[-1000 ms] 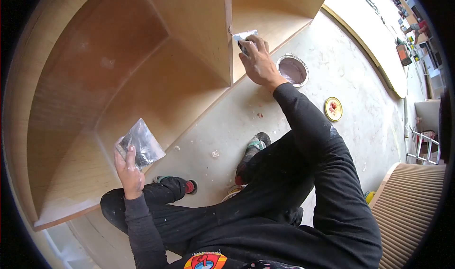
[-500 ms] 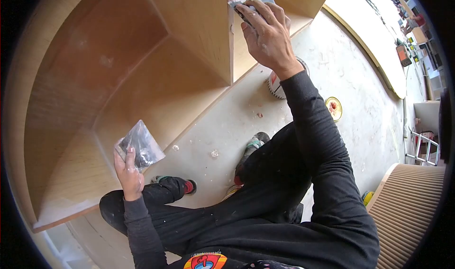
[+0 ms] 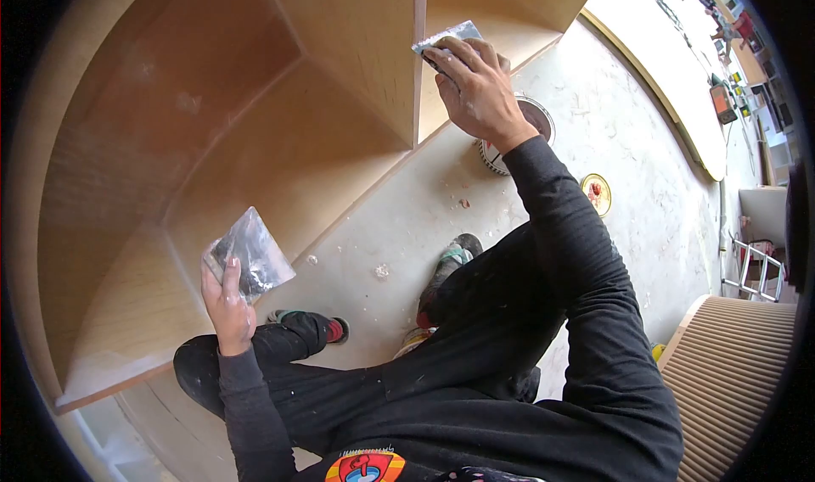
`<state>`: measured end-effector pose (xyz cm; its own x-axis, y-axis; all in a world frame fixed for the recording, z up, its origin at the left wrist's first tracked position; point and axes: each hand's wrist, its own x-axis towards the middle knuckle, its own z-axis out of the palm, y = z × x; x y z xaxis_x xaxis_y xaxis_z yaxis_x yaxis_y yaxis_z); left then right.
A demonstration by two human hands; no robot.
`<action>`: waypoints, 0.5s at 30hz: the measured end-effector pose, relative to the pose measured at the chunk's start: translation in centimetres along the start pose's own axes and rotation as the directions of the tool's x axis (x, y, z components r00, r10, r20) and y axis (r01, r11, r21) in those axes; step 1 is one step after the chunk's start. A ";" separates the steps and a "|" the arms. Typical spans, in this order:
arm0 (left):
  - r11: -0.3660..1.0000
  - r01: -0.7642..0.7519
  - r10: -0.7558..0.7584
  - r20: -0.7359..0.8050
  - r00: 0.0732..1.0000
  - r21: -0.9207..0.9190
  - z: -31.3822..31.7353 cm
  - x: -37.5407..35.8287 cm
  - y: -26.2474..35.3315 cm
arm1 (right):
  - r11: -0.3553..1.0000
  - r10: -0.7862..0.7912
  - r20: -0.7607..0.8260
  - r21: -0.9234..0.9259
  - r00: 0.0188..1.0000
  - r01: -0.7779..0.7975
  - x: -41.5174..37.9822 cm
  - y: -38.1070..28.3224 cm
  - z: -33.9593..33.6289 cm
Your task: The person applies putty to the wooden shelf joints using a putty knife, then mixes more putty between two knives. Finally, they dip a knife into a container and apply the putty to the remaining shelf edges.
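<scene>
My right hand [image 3: 484, 96] is closed over a flat putty scraper [image 3: 463, 32]. The scraper's blade meets or lies very near the front edge of the upright wooden panel [image 3: 419, 75]; exact contact is hard to make out. Lower left, my left hand [image 3: 227, 308] grips a second putty scraper [image 3: 265, 260], its broad blade smeared with grey and whitish paste. That one is held apart in front of the open wooden cabinet [image 3: 280, 151]. White residue marks the fingers of both hands.
Beneath my right wrist stands an open paint can [image 3: 536, 119], with its lid [image 3: 597, 195] on the pale floor nearby. Paste crumbs [image 3: 381, 271] dot the floor by my shoes. A slatted curved panel [image 3: 730, 372] is at lower right, a large white board [image 3: 654, 66] at upper right.
My right hand and its scraper have moved down the picture along the panel's edge, toward me. My left hand and its scraper have hardly moved.
</scene>
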<state>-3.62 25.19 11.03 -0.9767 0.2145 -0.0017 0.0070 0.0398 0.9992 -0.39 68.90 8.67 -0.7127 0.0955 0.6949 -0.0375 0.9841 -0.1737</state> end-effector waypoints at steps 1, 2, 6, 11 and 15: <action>1.000 0.000 0.000 -0.001 1.000 -0.001 0.0 0.0 0.0 | 1.000 -0.001 0.001 0.000 1.000 0.001 -0.2 0.1 0.2; 1.000 0.005 -0.005 -0.006 1.000 -0.001 0.1 0.0 0.1 | 1.000 -0.001 0.010 -0.002 1.000 0.001 -0.4 0.2 0.4; 1.000 0.012 -0.012 -0.009 1.000 -0.009 0.2 -0.1 0.2 | 1.000 -0.006 0.055 -0.021 0.998 0.007 -1.1 0.4 1.1; 0.999 0.024 -0.023 0.018 1.000 -0.039 0.4 -0.2 0.6 | 0.998 0.013 0.212 -0.056 0.977 -0.001 -2.1 -0.3 1.0; 0.990 0.064 -0.060 0.031 0.998 -0.125 0.5 -0.1 0.6 | 0.973 0.117 0.463 0.126 0.879 -0.195 -3.0 0.3 1.3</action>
<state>-3.36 25.70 11.62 -0.9681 0.2422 -0.0634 -0.0823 -0.0691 0.9942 0.82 68.69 5.61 -0.9548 0.1295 0.2674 0.0148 0.9197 -0.3924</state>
